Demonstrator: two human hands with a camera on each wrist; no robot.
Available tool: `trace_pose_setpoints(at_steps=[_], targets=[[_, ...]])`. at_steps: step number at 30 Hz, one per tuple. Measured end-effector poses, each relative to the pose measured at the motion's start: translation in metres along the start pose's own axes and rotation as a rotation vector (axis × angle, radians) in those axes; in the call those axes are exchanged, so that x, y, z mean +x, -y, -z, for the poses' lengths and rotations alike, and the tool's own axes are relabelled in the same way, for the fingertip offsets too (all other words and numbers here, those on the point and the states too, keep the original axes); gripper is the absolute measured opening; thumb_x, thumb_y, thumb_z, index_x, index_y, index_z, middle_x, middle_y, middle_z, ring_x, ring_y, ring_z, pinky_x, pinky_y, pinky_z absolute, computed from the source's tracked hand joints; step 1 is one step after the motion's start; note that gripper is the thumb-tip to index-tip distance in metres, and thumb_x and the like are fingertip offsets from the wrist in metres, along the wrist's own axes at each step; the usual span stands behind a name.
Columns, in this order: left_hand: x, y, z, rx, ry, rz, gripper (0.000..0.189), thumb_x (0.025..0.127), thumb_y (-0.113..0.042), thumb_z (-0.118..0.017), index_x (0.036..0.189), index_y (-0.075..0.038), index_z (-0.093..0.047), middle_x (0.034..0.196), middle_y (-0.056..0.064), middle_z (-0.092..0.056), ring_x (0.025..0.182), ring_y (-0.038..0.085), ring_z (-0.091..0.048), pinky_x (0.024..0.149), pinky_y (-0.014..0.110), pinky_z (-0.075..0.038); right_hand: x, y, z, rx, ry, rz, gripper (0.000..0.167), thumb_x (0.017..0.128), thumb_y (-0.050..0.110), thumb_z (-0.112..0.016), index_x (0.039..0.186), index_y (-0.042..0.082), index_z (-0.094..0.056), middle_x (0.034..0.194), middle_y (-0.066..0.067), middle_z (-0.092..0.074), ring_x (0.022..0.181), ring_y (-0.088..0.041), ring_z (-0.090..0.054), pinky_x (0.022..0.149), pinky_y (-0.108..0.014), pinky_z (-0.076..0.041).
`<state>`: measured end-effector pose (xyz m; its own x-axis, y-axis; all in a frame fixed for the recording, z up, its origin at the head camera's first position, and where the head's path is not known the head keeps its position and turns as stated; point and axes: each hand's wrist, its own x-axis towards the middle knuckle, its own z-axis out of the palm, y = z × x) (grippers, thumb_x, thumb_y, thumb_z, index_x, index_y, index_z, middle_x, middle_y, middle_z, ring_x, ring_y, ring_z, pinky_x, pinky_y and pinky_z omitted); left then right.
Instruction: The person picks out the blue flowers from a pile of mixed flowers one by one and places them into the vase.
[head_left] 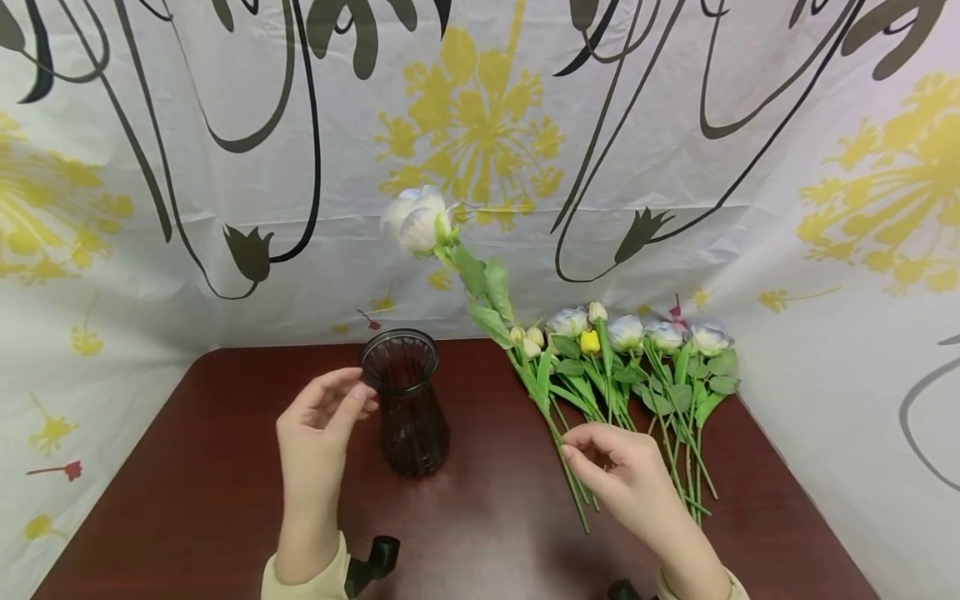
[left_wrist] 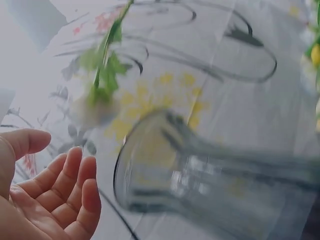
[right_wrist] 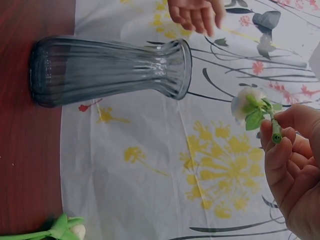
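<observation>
Where the left part of the dark red tabletop [head_left: 187, 467] fills my head view, I see the left hand [head_left: 318, 425] raised beside the vase, fingers loosely bent, thumb apart from them, holding nothing; my left wrist view shows a gap between fingertips and rim. Just right of it, the dark glass vase [head_left: 414, 425] stands upright, left of the tabletop's middle and near the back edge. Next I have the white flower [head_left: 417, 221], held up with its bloom leaning left against the patterned cloth [head_left: 330, 283], above the back edge. Its stem is pinched by the right hand [head_left: 630, 475], thumb against bent fingers, the cut end showing in my right wrist view. Farthest right, a bunch of flowers [head_left: 678, 396] lies toward the back right corner, pale blooms and a yellow one among them.
</observation>
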<state>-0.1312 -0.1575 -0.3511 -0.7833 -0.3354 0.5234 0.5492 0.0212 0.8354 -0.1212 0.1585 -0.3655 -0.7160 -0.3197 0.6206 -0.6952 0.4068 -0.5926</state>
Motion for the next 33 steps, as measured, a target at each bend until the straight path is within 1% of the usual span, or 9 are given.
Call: trace_pose_setpoints(at_steps=[3, 6, 9, 12, 18, 22, 24, 28, 33], targets=[[-0.003, 0.000, -0.009, -0.073, 0.051, 0.006, 0.014, 0.089, 0.009, -0.061, 0.101, 0.013, -0.064, 0.079, 0.010, -0.068, 0.066, 0.017, -0.065, 0.059, 0.023, -0.053, -0.001, 0.000, -0.003, -0.001, 0.018, 0.026, 0.030, 0.079, -0.010, -0.070, 0.089, 0.019, -0.068, 0.077, 0.011, -0.064, 0.055, -0.001, -0.047, 0.048, -0.015, -0.041], [-0.006, 0.000, -0.016, -0.105, 0.084, 0.027, 0.013, 0.089, 0.009, -0.061, 0.101, 0.009, -0.066, 0.080, 0.011, -0.068, 0.065, 0.018, -0.065, 0.058, 0.024, -0.053, -0.002, 0.000, -0.007, 0.011, 0.032, 0.052, 0.031, 0.079, -0.009, -0.069, 0.089, 0.020, -0.067, 0.077, 0.011, -0.063, 0.055, 0.000, -0.046, 0.048, -0.013, -0.039], [-0.009, 0.000, -0.021, -0.113, 0.110, 0.052, 0.014, 0.089, 0.009, -0.061, 0.102, 0.007, -0.067, 0.082, 0.011, -0.069, 0.066, 0.018, -0.066, 0.058, 0.025, -0.053, -0.003, 0.001, -0.011, 0.036, 0.048, 0.077, 0.030, 0.080, -0.008, -0.069, 0.089, 0.020, -0.066, 0.076, 0.011, -0.061, 0.056, 0.001, -0.045, 0.048, -0.012, -0.039], [-0.012, 0.001, -0.026, -0.105, 0.141, 0.071, 0.015, 0.089, 0.009, -0.060, 0.103, 0.009, -0.065, 0.084, 0.012, -0.069, 0.067, 0.019, -0.067, 0.059, 0.026, -0.054, -0.003, 0.001, -0.015, 0.052, 0.062, 0.108, 0.028, 0.079, -0.008, -0.068, 0.088, 0.018, -0.066, 0.074, 0.013, -0.057, 0.058, 0.001, -0.046, 0.049, -0.012, -0.040], [-0.019, 0.002, -0.039, -0.114, 0.213, 0.113, 0.016, 0.089, 0.007, -0.062, 0.104, 0.008, -0.065, 0.086, 0.014, -0.069, 0.070, 0.020, -0.068, 0.060, 0.028, -0.055, -0.002, 0.000, -0.023, 0.069, 0.072, 0.162, 0.028, 0.078, -0.007, -0.069, 0.089, 0.018, -0.066, 0.075, 0.012, -0.059, 0.061, -0.001, -0.049, 0.051, -0.012, -0.040], [-0.024, 0.004, -0.047, -0.131, 0.257, 0.134, 0.017, 0.089, 0.005, -0.063, 0.105, 0.010, -0.064, 0.087, 0.018, -0.068, 0.071, 0.021, -0.069, 0.060, 0.029, -0.055, -0.003, 0.000, -0.028, 0.090, 0.075, 0.185, 0.027, 0.078, -0.008, -0.069, 0.089, 0.017, -0.066, 0.075, 0.010, -0.060, 0.062, -0.002, -0.051, 0.052, -0.012, -0.041], [-0.025, 0.005, -0.049, -0.146, 0.272, 0.142, 0.018, 0.089, 0.005, -0.063, 0.105, 0.012, -0.063, 0.087, 0.019, -0.068, 0.071, 0.021, -0.069, 0.060, 0.030, -0.055, -0.003, -0.001, -0.030, 0.096, 0.075, 0.198, 0.028, 0.077, -0.009, -0.069, 0.089, 0.016, -0.065, 0.075, 0.009, -0.060, 0.062, -0.002, -0.051, 0.052, -0.012, -0.041], [-0.027, 0.006, -0.053, -0.178, 0.286, 0.145, 0.014, 0.089, 0.006, -0.062, 0.101, 0.014, -0.062, 0.086, 0.013, -0.069, 0.071, 0.021, -0.069, 0.060, 0.031, -0.056, -0.004, -0.001, -0.034, 0.093, 0.085, 0.189, 0.027, 0.077, -0.008, -0.070, 0.088, 0.017, -0.065, 0.075, 0.009, -0.060, 0.061, -0.001, -0.051, 0.051, -0.010, -0.040], [-0.028, 0.006, -0.055, -0.199, 0.264, 0.141, 0.009, 0.088, 0.007, -0.062, 0.095, 0.013, -0.062, 0.080, 0.013, -0.068, 0.068, 0.022, -0.068, 0.058, 0.031, -0.056, -0.005, -0.002, -0.038, 0.101, 0.094, 0.191, 0.029, 0.076, -0.010, -0.070, 0.087, 0.016, -0.065, 0.074, 0.008, -0.060, 0.060, -0.001, -0.051, 0.050, -0.009, -0.040]])
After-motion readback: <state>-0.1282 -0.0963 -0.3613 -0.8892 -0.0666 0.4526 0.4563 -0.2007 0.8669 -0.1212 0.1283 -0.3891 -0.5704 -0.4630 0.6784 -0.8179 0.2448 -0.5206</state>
